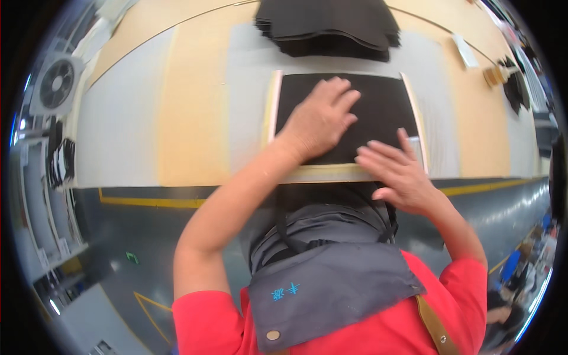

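Note:
A dark, flat sheet (378,106) lies on the worktable in front of me, with pale strips along its left and right sides. My left hand (322,115) rests palm down on its left half, fingers apart, holding nothing. Near the sheet's lower right corner is my right hand (399,174), its fingers spread and slightly blurred. Whether its fingertips touch the sheet I cannot tell. Just beyond the sheet sits a thick stack of dark sheets (328,26) with uneven edges.
The worktable (195,106) has tan and grey bands and a front edge close to my waist. At its right lie a white slip (465,51), a small tan object (497,75) and dark pieces (516,92). A fan (57,83) stands at the left. Another person (500,313) is at lower right.

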`<control>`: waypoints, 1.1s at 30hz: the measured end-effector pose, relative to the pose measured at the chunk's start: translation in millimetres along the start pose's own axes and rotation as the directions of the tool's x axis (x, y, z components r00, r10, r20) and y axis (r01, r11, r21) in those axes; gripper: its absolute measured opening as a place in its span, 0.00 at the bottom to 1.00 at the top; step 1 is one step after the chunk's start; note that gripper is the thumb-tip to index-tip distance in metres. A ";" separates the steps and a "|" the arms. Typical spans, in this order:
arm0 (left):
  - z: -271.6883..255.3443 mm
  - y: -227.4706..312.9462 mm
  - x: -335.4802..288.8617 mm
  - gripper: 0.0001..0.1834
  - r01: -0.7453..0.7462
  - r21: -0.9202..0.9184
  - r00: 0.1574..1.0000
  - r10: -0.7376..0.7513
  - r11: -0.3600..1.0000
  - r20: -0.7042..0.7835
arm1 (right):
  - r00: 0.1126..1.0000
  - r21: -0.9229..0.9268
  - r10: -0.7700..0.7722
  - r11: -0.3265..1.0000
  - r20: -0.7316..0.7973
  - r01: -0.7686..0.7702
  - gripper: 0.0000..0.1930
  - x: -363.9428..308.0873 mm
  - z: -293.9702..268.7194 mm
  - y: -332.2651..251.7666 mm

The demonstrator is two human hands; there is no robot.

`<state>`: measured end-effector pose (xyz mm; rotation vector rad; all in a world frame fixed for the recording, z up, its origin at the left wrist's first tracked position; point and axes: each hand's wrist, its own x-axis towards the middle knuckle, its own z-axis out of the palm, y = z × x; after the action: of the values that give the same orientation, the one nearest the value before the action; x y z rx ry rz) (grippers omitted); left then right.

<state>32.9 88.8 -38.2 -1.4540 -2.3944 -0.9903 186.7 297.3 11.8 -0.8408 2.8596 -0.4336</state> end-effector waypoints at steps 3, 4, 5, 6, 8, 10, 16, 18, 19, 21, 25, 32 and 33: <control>-13.5 41.0 -36.1 0.30 0.054 -0.065 0.998 -0.053 0.996 0.022 | 0.964 0.159 0.136 0.982 -0.228 -0.101 0.37 14.2 -36.1 8.8; -21.0 54.5 -49.7 0.31 0.091 -0.030 0.994 -0.088 0.995 0.067 | 0.970 0.132 0.103 0.988 -0.222 -0.075 0.37 22.1 -36.0 10.8; -29.0 64.0 -61.9 0.32 0.114 -0.015 0.988 -0.112 0.993 0.104 | 0.975 0.091 0.086 0.993 -0.207 -0.069 0.38 31.8 -39.7 8.3; -34.2 70.0 -72.1 0.32 0.143 0.017 0.983 -0.144 0.990 0.111 | 0.979 0.051 0.064 0.997 -0.196 -0.055 0.38 41.1 -42.3 6.7; -37.6 71.9 -91.4 0.33 0.206 0.084 0.970 -0.215 0.975 0.116 | 0.990 -0.063 -0.061 0.997 -0.124 0.053 0.38 63.3 -31.0 4.1; -43.3 70.9 -100.9 0.34 0.255 0.166 0.957 -0.274 0.953 0.101 | 0.986 -0.125 -0.152 0.982 -0.061 0.144 0.37 85.4 -18.9 -0.5; -54.0 60.1 -104.9 0.37 0.343 0.319 0.913 -0.393 0.883 0.108 | 0.968 -0.127 -0.247 0.963 -0.052 0.239 0.36 129.6 16.3 5.9; -53.4 56.1 -108.4 0.38 0.355 0.341 0.900 -0.417 0.870 0.126 | 0.959 -0.116 -0.274 0.957 -0.070 0.265 0.37 137.6 24.9 7.4; -52.8 54.3 -109.1 0.38 0.349 0.345 0.901 -0.413 0.871 0.133 | 0.960 -0.112 -0.275 0.957 -0.060 0.267 0.37 140.4 25.4 8.8; -52.3 52.2 -109.7 0.38 0.340 0.351 0.899 -0.411 0.873 0.151 | 0.960 -0.095 -0.278 0.957 -0.037 0.273 0.38 144.9 25.1 10.0; -49.6 49.6 -112.5 0.38 0.314 0.381 0.906 -0.394 0.869 0.153 | 0.954 -0.156 -0.286 0.950 -0.090 0.270 0.37 156.7 26.2 16.8; -47.0 45.2 -116.7 0.38 0.294 0.393 0.915 -0.375 0.871 0.148 | 0.965 -0.261 -0.187 0.956 -0.181 0.136 0.35 179.2 28.9 31.9; -46.5 45.4 -115.8 0.38 0.290 0.392 0.917 -0.371 0.873 0.148 | 0.960 -0.261 -0.177 0.958 -0.215 0.118 0.34 178.7 29.1 30.8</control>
<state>121.4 -10.2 -35.5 -1.0865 -2.8625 -0.4085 27.4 217.5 -33.0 -1.1237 3.1288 -0.2072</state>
